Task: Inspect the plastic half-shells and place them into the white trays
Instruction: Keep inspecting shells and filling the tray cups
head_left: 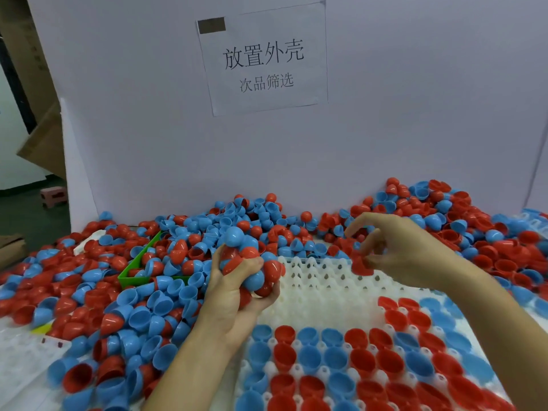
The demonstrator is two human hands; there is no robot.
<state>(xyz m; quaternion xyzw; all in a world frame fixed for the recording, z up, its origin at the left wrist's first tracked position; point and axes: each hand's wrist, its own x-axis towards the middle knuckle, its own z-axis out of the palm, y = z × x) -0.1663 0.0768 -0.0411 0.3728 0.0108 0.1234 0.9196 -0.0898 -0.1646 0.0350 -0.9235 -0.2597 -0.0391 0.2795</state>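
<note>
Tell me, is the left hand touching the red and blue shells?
Touching. The head view shows the left hand with fingers curled round a bunch of shells.

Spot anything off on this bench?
Yes. The green bin left of the white tray is half buried: loose shells spill over its rim. The left hand grips a bunch; the right hand pinches a red shell.

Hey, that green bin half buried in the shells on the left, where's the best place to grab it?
Probably grip the green bin by its near corner rim, coming from above. That corner and the left wall stand bare, while loose shells fill the inside and crowd the other sides. The left hand already holds a clutch of shells.
</note>
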